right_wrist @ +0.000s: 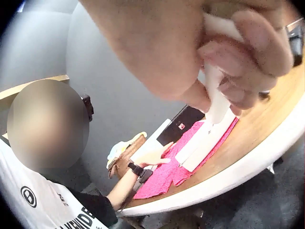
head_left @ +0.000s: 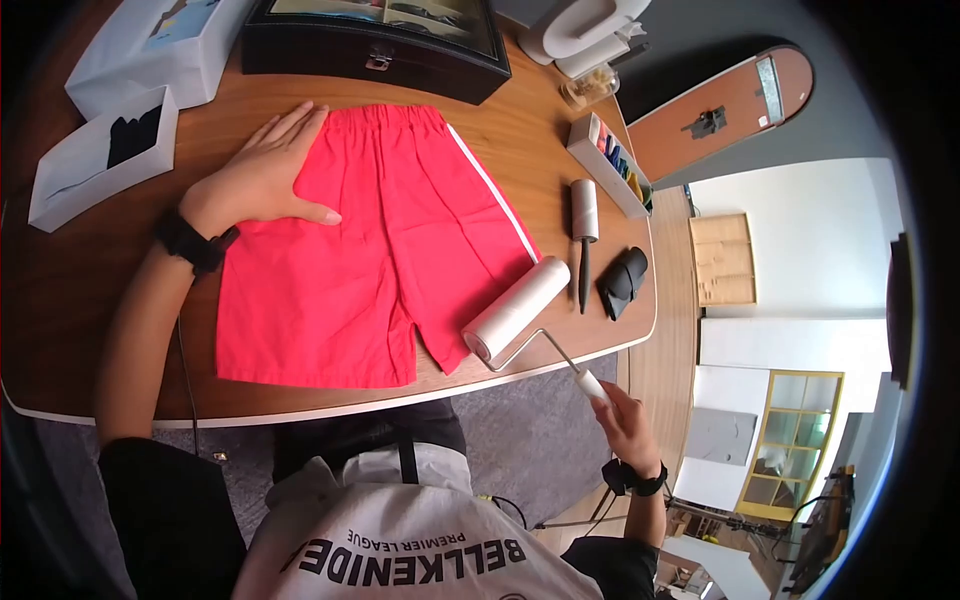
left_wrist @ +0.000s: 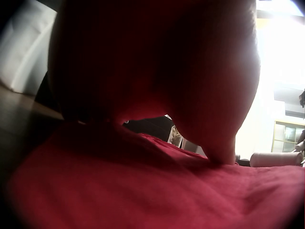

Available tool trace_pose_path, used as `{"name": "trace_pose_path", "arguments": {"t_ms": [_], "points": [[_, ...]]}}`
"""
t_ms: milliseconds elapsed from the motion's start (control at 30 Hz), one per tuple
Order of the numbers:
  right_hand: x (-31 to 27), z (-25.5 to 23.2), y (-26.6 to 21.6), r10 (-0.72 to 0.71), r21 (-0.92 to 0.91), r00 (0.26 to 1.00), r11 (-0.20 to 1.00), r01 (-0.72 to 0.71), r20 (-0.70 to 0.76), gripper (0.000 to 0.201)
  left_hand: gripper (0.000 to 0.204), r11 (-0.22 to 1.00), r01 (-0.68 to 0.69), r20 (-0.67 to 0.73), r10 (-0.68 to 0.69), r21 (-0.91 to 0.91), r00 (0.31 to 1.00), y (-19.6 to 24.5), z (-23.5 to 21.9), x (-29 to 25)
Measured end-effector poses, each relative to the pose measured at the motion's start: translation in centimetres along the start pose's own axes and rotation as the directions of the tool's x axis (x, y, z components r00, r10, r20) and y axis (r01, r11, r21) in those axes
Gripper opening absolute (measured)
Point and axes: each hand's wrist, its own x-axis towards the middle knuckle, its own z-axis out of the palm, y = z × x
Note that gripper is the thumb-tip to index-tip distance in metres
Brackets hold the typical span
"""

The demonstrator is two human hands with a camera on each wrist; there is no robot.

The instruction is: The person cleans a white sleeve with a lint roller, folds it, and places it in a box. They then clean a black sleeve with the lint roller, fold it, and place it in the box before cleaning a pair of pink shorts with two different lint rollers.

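A pair of bright pink shorts (head_left: 340, 270) with a white side stripe lies spread on the wooden table, waistband at the far side. My left hand (head_left: 262, 172) rests on its upper left part, fingers extended and thumb out to the side. In the left wrist view the fingertips press the pink cloth (left_wrist: 143, 186). My right hand (head_left: 628, 430), past the front edge of the table, grips the white handle (right_wrist: 217, 98) of a large lint roller (head_left: 518, 308). The roller's white cylinder lies over the right leg's lower corner.
A smaller lint roller (head_left: 584, 212) and a folded black case (head_left: 624, 284) lie on the right. Behind the shorts stands a black display box (head_left: 370, 55). White boxes (head_left: 110, 165) are at the left, and a narrow organiser box (head_left: 605, 165) sits at the right edge.
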Motion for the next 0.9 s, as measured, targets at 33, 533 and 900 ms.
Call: {"name": "trace_pose_path", "arguments": {"t_ms": [33, 533, 900], "points": [[0.2, 0.0, -0.2, 0.000, -0.011, 1.000, 1.000, 0.000, -0.007, 0.034, 0.135, 1.000, -0.010, -0.003, 0.010, 0.004, 1.000, 0.0, 0.1, 0.0], [11.9, 4.4, -7.5, -0.284, 0.067, 0.957, 0.955, 0.288, -0.067, 0.034, 0.137, 0.999, -0.037, -0.020, 0.037, -0.020, 0.999, -0.3, 0.6, 0.0], [20.4, 5.5, -14.2, -0.324, 0.132, 0.945, 0.935, 0.328, -0.049, 0.032, 0.138, 0.999, -0.052, -0.058, 0.052, -0.002, 0.997, -0.2, 0.7, -0.1]]}}
